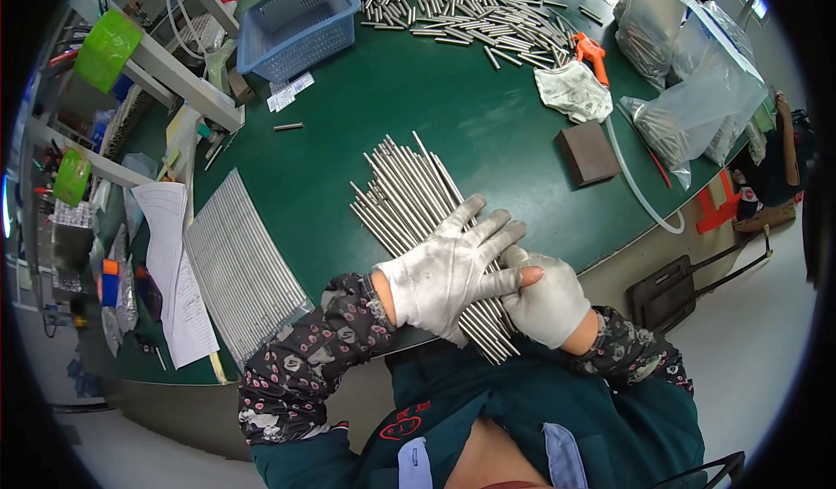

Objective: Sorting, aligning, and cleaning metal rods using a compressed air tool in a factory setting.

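Rods (409,197), thin and silvery, lie in a loose bundle on the near part of the green tabletop (488,132), fanning slightly away from the person. The left hand (448,267), in a soiled white glove, lies flat on the near end of the bundle with fingers spread, pressing the rods down; spread like that, it likely keeps the round pieces from rolling apart. The right hand (544,302), also gloved, is curled against the bundle's right edge at the tabletop's rim, just under the left fingertips; it seems to brace the side, though whether it grips any rod cannot be told.

Left of the bundle a flat sheet of rods (239,267) is laid side by side in a neat row, beside some papers (174,271). Farther out sit a brown block (588,152), a crumpled white cloth (572,91) with an orange tool (592,53) and a clear hose (640,193). At the far edge lies a heap of short metal pins (470,10), near a blue basket (296,23) and clear plastic bags (697,97).
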The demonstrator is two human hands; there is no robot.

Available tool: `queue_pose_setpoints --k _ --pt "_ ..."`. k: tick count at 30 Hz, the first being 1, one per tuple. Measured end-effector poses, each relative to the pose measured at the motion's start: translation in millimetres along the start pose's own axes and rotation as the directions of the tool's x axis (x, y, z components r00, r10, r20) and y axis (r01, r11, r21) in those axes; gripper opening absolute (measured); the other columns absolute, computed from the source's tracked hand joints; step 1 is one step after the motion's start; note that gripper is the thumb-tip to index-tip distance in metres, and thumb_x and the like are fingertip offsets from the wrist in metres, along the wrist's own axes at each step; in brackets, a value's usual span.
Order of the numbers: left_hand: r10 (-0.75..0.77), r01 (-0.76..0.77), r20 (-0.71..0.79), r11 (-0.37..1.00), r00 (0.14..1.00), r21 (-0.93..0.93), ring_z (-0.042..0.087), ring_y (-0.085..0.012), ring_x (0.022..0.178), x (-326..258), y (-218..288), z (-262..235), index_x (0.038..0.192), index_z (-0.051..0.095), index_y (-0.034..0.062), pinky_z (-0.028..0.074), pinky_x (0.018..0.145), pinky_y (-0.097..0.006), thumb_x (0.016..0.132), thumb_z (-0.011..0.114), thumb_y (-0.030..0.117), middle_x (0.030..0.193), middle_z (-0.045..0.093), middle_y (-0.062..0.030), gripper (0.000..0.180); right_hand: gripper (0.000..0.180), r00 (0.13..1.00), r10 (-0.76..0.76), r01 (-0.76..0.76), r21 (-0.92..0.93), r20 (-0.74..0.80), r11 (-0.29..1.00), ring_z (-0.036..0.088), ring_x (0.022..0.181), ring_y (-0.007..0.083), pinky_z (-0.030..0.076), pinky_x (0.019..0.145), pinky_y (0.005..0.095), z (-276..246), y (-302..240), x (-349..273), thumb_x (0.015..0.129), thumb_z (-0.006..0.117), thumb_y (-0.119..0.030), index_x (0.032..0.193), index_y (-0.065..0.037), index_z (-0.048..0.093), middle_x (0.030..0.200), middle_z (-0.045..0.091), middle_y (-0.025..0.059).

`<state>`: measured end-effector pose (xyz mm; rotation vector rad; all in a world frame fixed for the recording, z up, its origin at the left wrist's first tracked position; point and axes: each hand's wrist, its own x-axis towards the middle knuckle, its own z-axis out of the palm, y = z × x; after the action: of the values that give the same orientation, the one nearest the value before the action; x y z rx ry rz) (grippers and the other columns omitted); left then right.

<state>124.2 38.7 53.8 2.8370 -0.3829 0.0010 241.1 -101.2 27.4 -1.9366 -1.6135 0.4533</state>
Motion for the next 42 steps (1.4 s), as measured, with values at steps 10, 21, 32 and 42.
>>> queue_pose_setpoints --k 10,21,32,42 --pt "-0.016 0.006 0.086 0.994 0.996 0.111 0.047 -0.0294 0.107 -3 6 1 0.111 0.054 0.0114 0.029 0.1 -0.048 0.045 0.071 0.059 0.107 0.05 -0.0138 0.083 0.052 0.533 -0.009 -0.806 0.511 0.846 0.298 0.063 0.065 0.0249 0.052 0.057 0.0328 -15 56 -46 0.085 0.051 -0.044 0.108 0.003 0.053 0.085 0.064 0.0159" --pt "-0.057 0.036 0.093 0.978 0.994 0.207 0.047 -0.0282 0.11 -19 38 12 0.112 0.054 0.0114 0.026 0.102 -0.046 0.052 0.07 0.039 0.111 0.051 -0.0123 0.068 0.054 0.627 -0.358 -0.731 0.681 0.692 0.037 0.058 0.069 0.0152 0.048 0.061 0.0245 44 39 -44 0.08 0.058 -0.044 0.106 0.003 0.051 0.088 0.059 0.0099" --pt "-0.011 -0.018 -0.151 0.981 0.988 -0.192 0.058 -0.0291 0.084 -2 34 -41 0.103 0.05 0.0017 0.045 0.082 -0.04 0.05 0.07 0.015 0.091 0.057 -0.0131 0.058 0.058 0.568 -0.508 -0.651 0.731 0.648 0.203 0.062 0.075 0.0222 0.051 0.058 0.0254 -39 3 -9 0.081 0.051 -0.049 0.103 0.004 0.052 0.087 0.06 0.0182" --pt "-0.381 -0.129 -0.658 0.798 0.65 -0.589 0.054 -0.0158 0.097 -51 -29 -81 0.121 0.042 0.0018 0.041 0.089 -0.031 0.061 0.074 0.007 0.105 0.055 -0.0051 0.068 0.101 0.63 -0.255 -0.403 0.59 0.733 0.699 0.057 0.046 0.026 0.047 0.04 0.0322 -103 -105 133 0.077 0.004 -0.075 0.075 0.012 0.057 0.059 0.058 0.0184"
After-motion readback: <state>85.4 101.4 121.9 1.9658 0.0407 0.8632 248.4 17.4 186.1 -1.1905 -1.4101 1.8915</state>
